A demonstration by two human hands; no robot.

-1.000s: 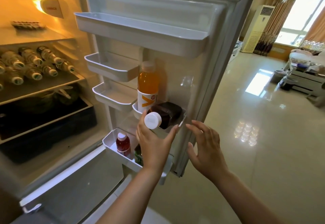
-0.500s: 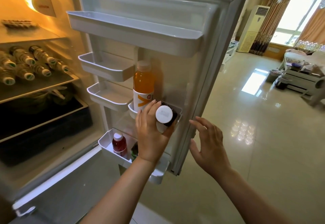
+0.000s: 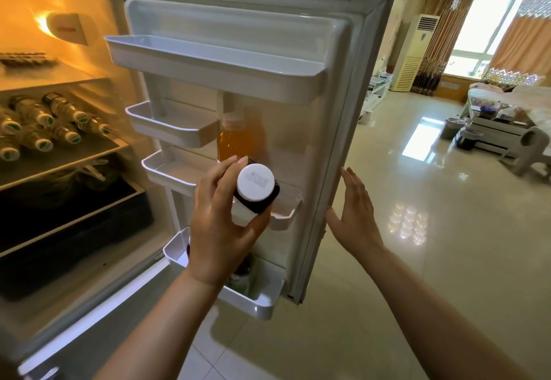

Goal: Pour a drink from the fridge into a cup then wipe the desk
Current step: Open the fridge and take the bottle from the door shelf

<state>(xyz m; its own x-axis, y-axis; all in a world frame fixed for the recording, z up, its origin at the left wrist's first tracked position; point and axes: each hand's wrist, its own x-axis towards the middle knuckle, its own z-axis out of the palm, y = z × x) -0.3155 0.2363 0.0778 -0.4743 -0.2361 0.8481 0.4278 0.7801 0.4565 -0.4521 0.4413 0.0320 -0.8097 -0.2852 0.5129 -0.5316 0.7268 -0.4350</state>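
Open fridge door [image 3: 298,129]; dark, white-capped bottle [image 3: 256,191] in left hand's [image 3: 220,224] wrapped grip.

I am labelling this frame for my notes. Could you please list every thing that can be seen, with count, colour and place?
Fridge door: one, white, swung open.
Door bins: five, white, on the door.
Orange drink bottle: one, in a middle door bin.
Dark bottle with white cap: one, held in front of the door.
Green-capped bottles: several, lying on an inner shelf.
Dark drawer: one, below that shelf.
Standing air conditioner: one, white, by the curtains.
Left hand: grip closed on the dark bottle.
Right hand: open, at the door edge.
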